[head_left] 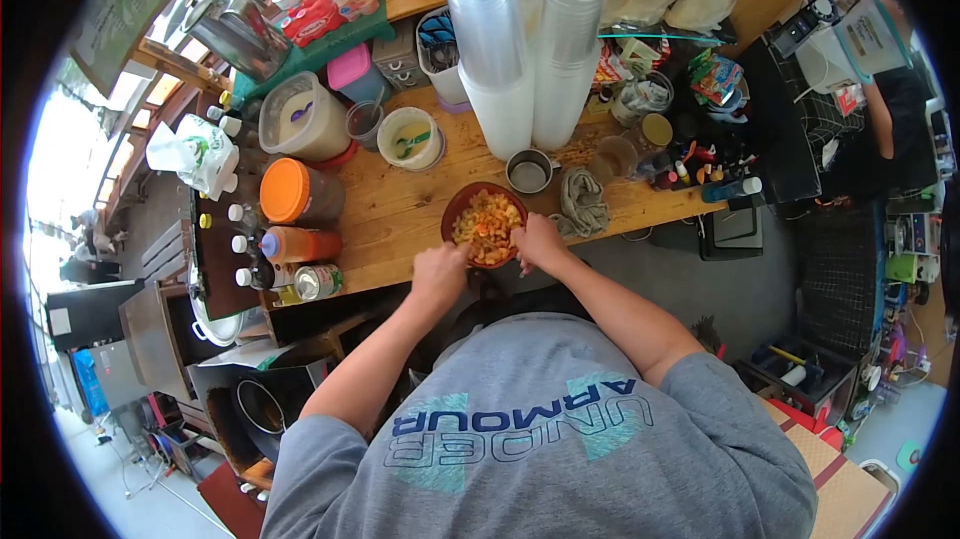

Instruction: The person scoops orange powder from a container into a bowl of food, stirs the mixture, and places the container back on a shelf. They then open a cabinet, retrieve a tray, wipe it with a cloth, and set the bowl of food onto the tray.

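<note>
A reddish-brown bowl [449,220] of chopped, orange-tinted food pieces [487,226] is at the front edge of the wooden table. My left hand [438,276] is closed at the bowl's lower left rim, its fingertips partly hidden. At the right rim, my right hand [541,243] grips with the thumb side over the edge and other fingers hanging outside. Just behind the bowl stands a small metal cup [530,172]. A crumpled grey cloth [583,202] lies to the right of my right hand.
Tall stacks of clear plastic cups [568,59] rise behind the metal cup. Left on the table [385,229] are an orange-lidded jar [286,191], several bottles and a white tub [411,138] with a green utensil. Small bottles [700,174] crowd the right end. Another person's arm [879,119] shows far right.
</note>
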Demonstrator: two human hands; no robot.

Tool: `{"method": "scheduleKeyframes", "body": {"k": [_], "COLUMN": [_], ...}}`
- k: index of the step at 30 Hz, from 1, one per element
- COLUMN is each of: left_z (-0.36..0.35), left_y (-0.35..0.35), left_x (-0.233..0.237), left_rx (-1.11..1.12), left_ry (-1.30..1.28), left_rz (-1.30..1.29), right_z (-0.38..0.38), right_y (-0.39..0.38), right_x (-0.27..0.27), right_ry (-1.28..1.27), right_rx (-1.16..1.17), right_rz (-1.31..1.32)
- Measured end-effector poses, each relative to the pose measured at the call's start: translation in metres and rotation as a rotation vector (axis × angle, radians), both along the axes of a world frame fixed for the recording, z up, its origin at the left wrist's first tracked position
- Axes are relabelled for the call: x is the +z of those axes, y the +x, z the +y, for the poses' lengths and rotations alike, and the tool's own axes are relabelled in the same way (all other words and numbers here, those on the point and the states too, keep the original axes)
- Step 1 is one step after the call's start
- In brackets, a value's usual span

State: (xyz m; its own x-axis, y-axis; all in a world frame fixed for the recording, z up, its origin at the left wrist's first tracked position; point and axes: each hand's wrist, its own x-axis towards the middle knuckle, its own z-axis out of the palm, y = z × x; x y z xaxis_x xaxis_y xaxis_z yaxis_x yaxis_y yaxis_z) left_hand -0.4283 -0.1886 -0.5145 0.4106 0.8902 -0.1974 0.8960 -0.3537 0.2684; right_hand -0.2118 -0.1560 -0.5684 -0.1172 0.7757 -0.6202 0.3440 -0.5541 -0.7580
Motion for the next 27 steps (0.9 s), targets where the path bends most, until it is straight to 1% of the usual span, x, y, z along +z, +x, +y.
{"method": "scheduleKeyframes", "body": {"k": [2, 3, 5, 6, 7, 9, 10, 11, 12, 13, 14, 15, 17, 19, 20, 23, 24, 25, 27], "left_z": [0.019, 0.021, 0.025, 0.02, 0.02, 0.023, 0.025, 0.031, 0.034, 0.031, 0.028, 0.027, 0.034, 0.046, 0.053, 0.054, 0.047, 0.041, 0.027], "left_y": [-0.008, -0.008, 0.001, 0.005, 0.008, 0.005, 0.007, 0.011, 0.013, 0.012, 0.012, 0.017, 0.003, -0.003, -0.001, 0.005, 0.007, 0.006, -0.004], "left_x": [-0.001, -0.009, -0.03, -0.027, -0.017, 0.003, 0.008, 0.01, 0.012, 0.003, -0.012, -0.013, -0.011, 0.01, 0.017, -0.019, -0.023, -0.021, -0.014], "left_rx": [0.134, 0.131, -0.021, -0.075, -0.073, -0.072, -0.073, -0.058, -0.043, -0.043, -0.115, -0.187, -0.179, -0.05, 0.035, 0.096, 0.11, 0.108, 0.1], "left_ry": [0.013, 0.007, 0.121, 0.115, 0.122, 0.062, 0.053, 0.109, 0.169, 0.171, 0.167, 0.165, 0.133, 0.071, 0.117, 0.059, 0.007, 0.017, -0.051], "left_rz": [0.029, 0.032, -0.037, -0.051, -0.057, 0.035, 0.04, -0.009, -0.059, -0.056, -0.026, 0.001, -0.004, 0.045, -0.023, 0.015, -0.037, -0.044, -0.114], "right_z": [-0.001, -0.002, 0.001, 0.002, 0.001, 0.005, 0.006, 0.004, 0.002, 0.001, 0.002, 0.002, 0.004, 0.004, 0.003, 0.0, 0.0, -0.001, -0.001], "right_y": [-0.001, -0.002, 0.001, 0.003, 0.003, 0.005, 0.006, 0.004, 0.001, -0.001, 0.0, 0.002, 0.006, 0.009, 0.008, 0.004, 0.004, 0.004, 0.005], "right_x": [-0.004, -0.006, -0.008, -0.007, -0.006, -0.005, -0.007, -0.008, -0.009, -0.009, -0.008, -0.006, -0.005, -0.004, -0.004, 0.0, 0.001, 0.001, -0.002], "right_ry": [-0.007, -0.014, -0.031, -0.026, -0.006, 0.011, -0.016, -0.043, -0.046, 0.005, 0.06, 0.064, 0.071, 0.057, 0.051, 0.063, 0.071, 0.065, 0.052], "right_rx": [0.015, 0.012, 0.071, 0.071, 0.066, 0.053, 0.072, 0.094, 0.097, 0.098, 0.098, 0.099, 0.098, 0.108, 0.131, 0.07, 0.068, 0.058, 0.045], "right_rz": [0.018, 0.02, 0.029, 0.02, 0.009, 0.003, 0.007, 0.012, 0.019, -0.019, -0.061, -0.068, -0.055, -0.059, -0.061, -0.075, -0.08, -0.068, -0.053]}}
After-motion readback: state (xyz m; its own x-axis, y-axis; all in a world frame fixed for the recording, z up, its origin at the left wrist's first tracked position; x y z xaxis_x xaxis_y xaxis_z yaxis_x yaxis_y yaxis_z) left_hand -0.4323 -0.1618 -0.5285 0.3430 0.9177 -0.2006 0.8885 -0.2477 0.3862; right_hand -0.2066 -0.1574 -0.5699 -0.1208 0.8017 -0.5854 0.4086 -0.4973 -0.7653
